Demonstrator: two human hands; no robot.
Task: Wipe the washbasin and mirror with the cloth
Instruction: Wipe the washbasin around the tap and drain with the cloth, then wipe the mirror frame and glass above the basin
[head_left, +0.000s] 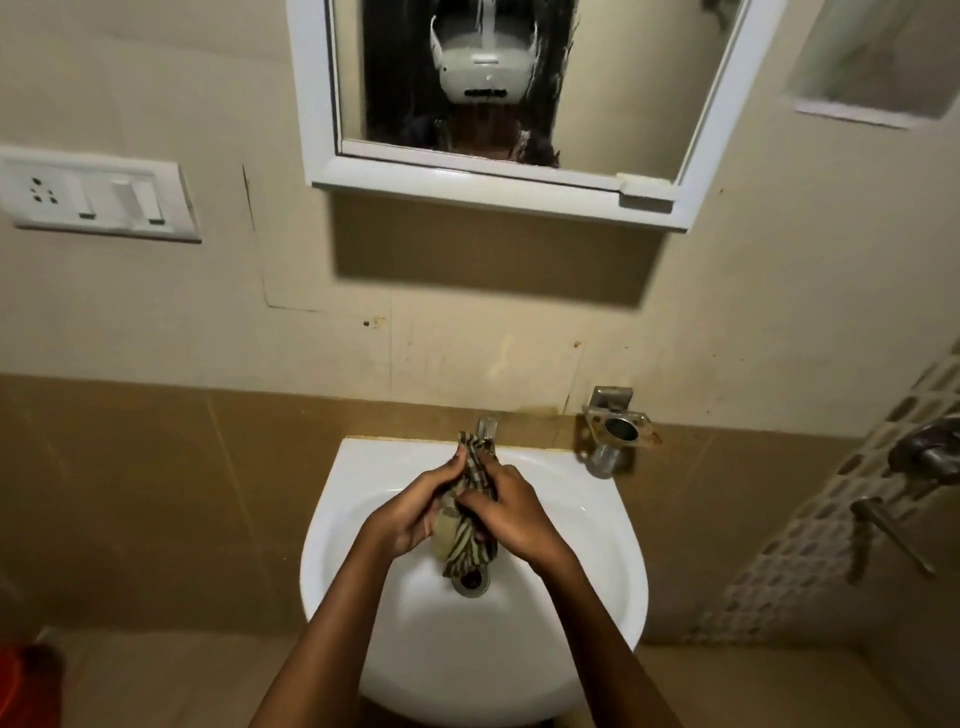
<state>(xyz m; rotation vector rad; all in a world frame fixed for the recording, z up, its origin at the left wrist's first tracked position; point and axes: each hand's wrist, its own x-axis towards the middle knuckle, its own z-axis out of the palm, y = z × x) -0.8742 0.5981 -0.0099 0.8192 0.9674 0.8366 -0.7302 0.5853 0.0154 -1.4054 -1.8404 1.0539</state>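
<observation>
From the head camera, both hands are over the washbasin (597, 519), and this looks like wringing or bunching the striped cloth (470, 514) before any wiping. The left hand (415, 512) and right hand (511, 512) are curled tight around it, fingers (475, 500) pressed into the fabric. Its tail dangles just above the drain (471, 581), below the tap (487, 428). Next, judging by the task: spread the cloth flat and work the bowl, then reach up to the mirror (597, 78).

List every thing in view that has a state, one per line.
Cloth: bunched, gripped by both hands over the basin.
Left hand: closed on cloth.
Right hand: closed on cloth.
Basin: white, no standing water seen.
Drain: open, unplugged.
Mirror: streaked.
Tap: flow cannot be told.
</observation>
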